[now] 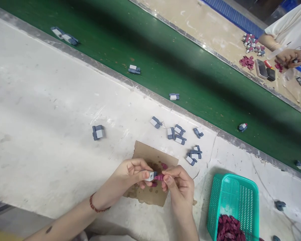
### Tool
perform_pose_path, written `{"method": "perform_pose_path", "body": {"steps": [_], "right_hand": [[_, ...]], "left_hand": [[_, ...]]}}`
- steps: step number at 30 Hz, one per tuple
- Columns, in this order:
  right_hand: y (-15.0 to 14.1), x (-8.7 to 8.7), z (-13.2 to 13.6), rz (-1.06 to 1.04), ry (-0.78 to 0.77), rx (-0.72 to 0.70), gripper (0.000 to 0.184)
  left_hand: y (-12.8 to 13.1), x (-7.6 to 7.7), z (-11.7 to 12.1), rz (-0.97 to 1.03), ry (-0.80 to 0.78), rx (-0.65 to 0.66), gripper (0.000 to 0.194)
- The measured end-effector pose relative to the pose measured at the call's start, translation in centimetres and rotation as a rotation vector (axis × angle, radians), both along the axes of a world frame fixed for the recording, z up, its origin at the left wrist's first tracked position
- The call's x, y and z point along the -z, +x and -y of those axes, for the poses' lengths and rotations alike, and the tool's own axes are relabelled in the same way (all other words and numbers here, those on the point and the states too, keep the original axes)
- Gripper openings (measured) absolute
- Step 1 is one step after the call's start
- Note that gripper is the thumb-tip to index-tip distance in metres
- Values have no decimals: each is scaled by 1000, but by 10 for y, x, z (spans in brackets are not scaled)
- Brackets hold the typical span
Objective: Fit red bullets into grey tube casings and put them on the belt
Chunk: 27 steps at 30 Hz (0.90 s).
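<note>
The long conveyor belt [102, 50] is green, the perforated plastic basket [214, 207] teal, the small pieces [229, 229] inside it deep magenta. My braided cord bracelet [95, 204] is reddish-brown; the flat cardboard sheet [158, 197] is brown with darker stains.

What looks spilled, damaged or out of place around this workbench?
The cardboard under the hands has dark, wet-looking stains and ragged edges, so something may have dripped there. One blue-and-white piece sits apart, left of the loose cluster.
</note>
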State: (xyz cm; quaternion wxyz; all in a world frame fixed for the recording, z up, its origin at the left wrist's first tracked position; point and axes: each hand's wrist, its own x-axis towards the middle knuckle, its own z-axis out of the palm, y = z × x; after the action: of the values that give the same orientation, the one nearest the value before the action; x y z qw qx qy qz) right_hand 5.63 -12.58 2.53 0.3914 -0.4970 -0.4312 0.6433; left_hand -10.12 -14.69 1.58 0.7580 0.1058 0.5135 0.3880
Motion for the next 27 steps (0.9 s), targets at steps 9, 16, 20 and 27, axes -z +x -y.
{"method": "perform_pose_path", "body": {"steps": [9,16,20,27], "right_hand": [[-2,2,4,114,113,-87,24],[2,2,-1,142,14,-69,26],[8,3,1,155,-9,-69,30],[14,4,6,132,-16,-9,31]], "left_hand": [[3,6,1,-50,7,59,42],[4,5,4,-163,209,272,29],[-1,-3,0,-462,561,492,22],[1,-10,-12,-616,730,637,23]]}}
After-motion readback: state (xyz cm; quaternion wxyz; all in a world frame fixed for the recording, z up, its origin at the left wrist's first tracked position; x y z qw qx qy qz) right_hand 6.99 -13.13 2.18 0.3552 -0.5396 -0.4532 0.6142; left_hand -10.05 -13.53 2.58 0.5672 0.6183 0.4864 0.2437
